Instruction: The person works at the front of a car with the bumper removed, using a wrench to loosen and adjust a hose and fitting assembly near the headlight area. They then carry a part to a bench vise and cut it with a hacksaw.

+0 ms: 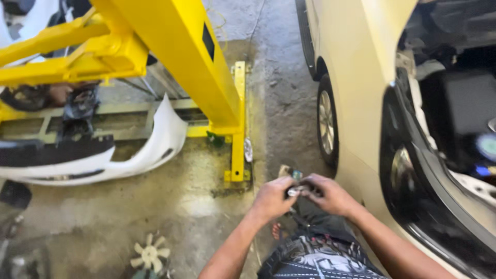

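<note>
Pinching a small silver metal part [293,191] between left hand [272,198] and right hand [330,195], fingers curled shut around it, above the stained concrete floor [170,212]. Crowding close on the right against the pale cream car body [356,103]; leaving open floor leftward toward the yellow steel lift post [186,57].

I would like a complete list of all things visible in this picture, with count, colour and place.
Steel lift post with arms: one, yellow, upper left.
Detached plastic car bumper: one, white with black trim, on the floor at left.
Car with its front stripped: one, cream, right side.
Car wheel: one, black tyre with silver rim, centre right.
Plastic fan: one, cream, on the floor at the bottom.
Concrete floor: one, grey, stained.
Small metal part: one, silvery, between both hands.
Left hand: one, gripping the part.
Right hand: one, gripping the part.
</note>
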